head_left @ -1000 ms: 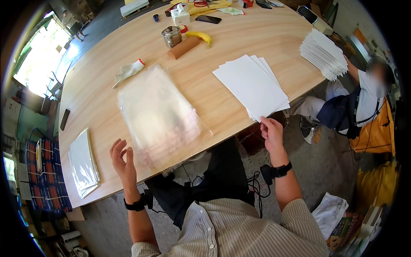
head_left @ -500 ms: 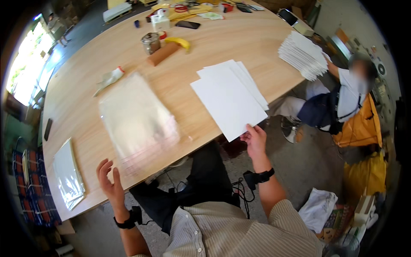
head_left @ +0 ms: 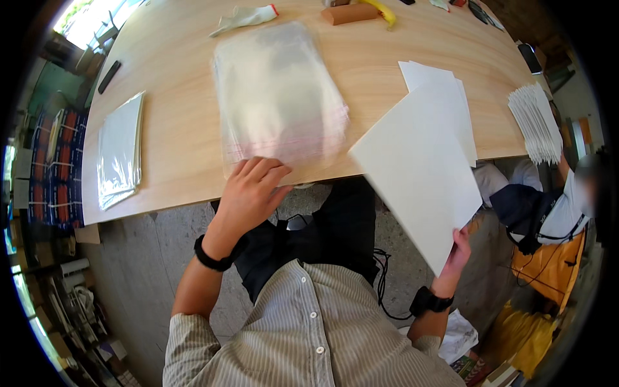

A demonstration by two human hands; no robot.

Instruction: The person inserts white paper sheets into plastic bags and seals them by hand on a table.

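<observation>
A plain white sheet (head_left: pixel 422 171), blank, smooth and nearly flat, is tilted across the surface's (head_left: pixel 174 129) near edge, right of the middle: its far part lies over the surface, its near corner juts out past the edge. The right hand (head_left: pixel 458 250) holds it by the right side close to that corner, fingers bent, wrist beyond the near edge. Partly behind it, more white sheets (head_left: pixel 433 77) lie fanned.

The left hand (head_left: pixel 253 193) reaches up to the near edge, back uppermost, fingers together and curled, thumb apart. Its fingertips meet the near end of a stack of clear plastic bags (head_left: pixel 277 90); whether it grips one, I cannot tell. The bags look hazy, with pinkish lines at that end.

Toward the near left corner lies a glossy wrapped packet (head_left: pixel 120 151); by the far edge, a pale glove (head_left: pixel 245 19).
</observation>
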